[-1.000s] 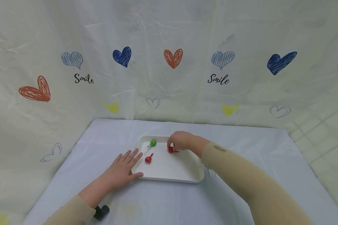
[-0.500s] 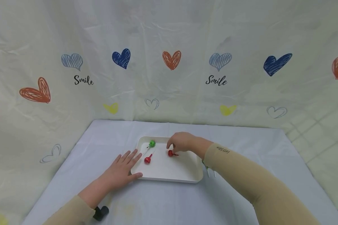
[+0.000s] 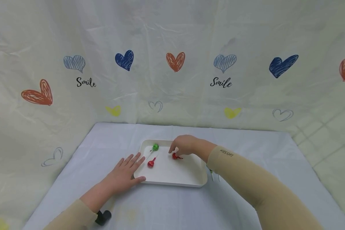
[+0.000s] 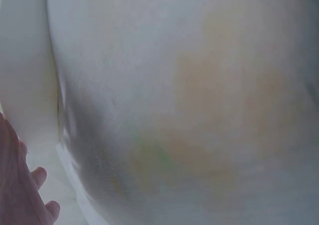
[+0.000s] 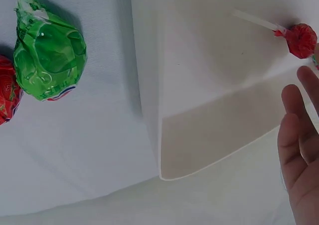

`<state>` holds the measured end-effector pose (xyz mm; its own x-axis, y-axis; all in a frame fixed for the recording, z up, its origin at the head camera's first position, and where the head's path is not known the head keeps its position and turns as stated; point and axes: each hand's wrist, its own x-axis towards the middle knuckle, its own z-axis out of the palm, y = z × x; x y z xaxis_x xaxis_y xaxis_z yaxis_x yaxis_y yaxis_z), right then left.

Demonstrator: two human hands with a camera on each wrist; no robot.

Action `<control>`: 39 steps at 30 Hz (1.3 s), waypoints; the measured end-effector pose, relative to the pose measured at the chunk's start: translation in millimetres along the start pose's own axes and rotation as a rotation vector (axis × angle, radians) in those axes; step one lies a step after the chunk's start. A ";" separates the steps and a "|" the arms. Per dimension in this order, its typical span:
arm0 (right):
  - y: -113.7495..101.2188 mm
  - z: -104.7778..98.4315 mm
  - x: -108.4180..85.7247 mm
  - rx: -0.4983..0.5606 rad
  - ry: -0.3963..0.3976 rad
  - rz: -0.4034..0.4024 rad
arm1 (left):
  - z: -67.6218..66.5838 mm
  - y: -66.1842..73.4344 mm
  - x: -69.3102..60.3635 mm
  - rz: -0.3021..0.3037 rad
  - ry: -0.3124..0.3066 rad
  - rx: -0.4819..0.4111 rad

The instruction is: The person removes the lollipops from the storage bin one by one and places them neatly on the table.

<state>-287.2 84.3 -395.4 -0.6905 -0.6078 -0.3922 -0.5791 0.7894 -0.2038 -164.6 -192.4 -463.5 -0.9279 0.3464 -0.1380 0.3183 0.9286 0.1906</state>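
Note:
My left hand, fingers spread and straight, rests on the left edge of the white tray. Over the middle right part of that tray is my right hand, its thumb at a red lollipop. The index finger stands a little off the candy. In the right wrist view this lollipop lies in the tray with its white stick pointing left; the thumb and index are mostly out of frame. Another red lollipop and a green lollipop lie in the tray's left part.
Right of the tray, green and red lollipops lie on the white cloth, mostly behind the right sleeve in the head view. A black object is at the left wrist. A curtain with printed hearts hangs behind the table.
The red lollipop at my right hand has come slightly nearer, then shifted a little right. My right index finger has moved away from it. The left hand stays in place.

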 end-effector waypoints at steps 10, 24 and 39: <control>6.4 12.1 6.7 0.037 -0.037 0.011 | -0.6 0.3 0.0 -0.006 -0.004 0.003; 11.7 12.3 3.8 0.044 -0.013 0.016 | -0.6 -0.2 -0.8 0.011 0.008 -0.002; 22.2 -5.7 -17.7 0.088 0.074 -0.002 | -1.5 0.3 -2.9 0.020 0.019 -0.006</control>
<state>-290.3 112.1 -387.8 -0.7217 -0.6113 -0.3247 -0.5425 0.7909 -0.2833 -162.1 -193.3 -461.6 -0.9249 0.3624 -0.1152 0.3360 0.9206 0.1992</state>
